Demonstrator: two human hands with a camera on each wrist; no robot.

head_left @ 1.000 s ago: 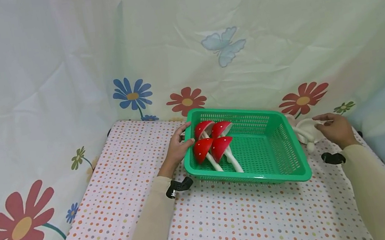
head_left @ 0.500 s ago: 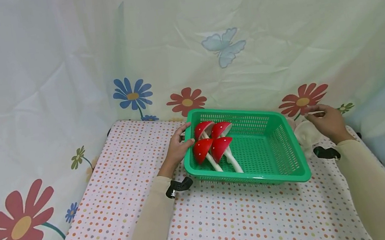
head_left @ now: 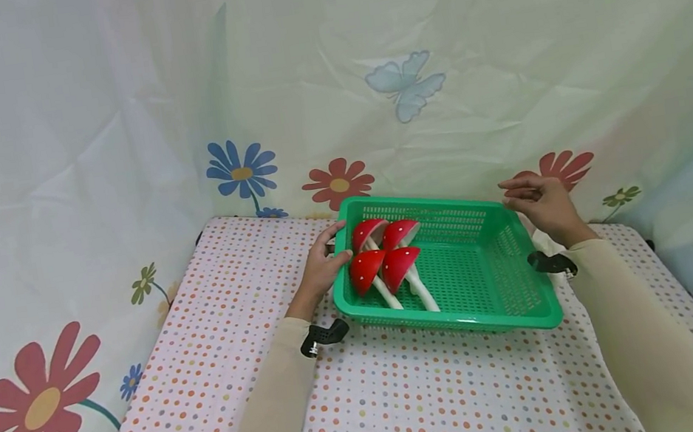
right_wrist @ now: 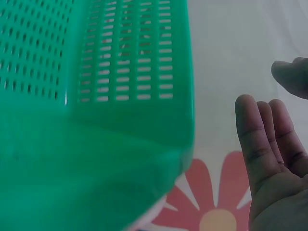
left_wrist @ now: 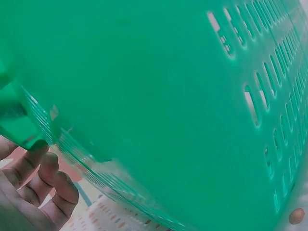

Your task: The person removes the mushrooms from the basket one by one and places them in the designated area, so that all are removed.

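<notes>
A green perforated plastic basket (head_left: 449,317) stands on the table. My left hand (head_left: 318,272) grips its left rim, thumb over the edge; in the left wrist view its fingers (left_wrist: 65,187) curl below the rim beside the basket wall. Several toy mushrooms with red, white-dotted caps (head_left: 401,266) and white stems lie in the left half of the basket. My right hand (head_left: 550,208) is held over the back right corner, nothing in it. In the right wrist view its fingers (right_wrist: 252,139) are extended and apart from the basket, thumb spread away.
White objects (head_left: 545,243) lie right of the basket, mostly hidden by the right hand and wrist. A dotted cloth (head_left: 454,394) covers the table. Close behind the basket hangs a curtain (head_left: 300,88) printed with flowers and a butterfly.
My right hand has moved left and away from me, from beside the white objects to the basket's back right corner. The left hand, basket and mushrooms have stayed put.
</notes>
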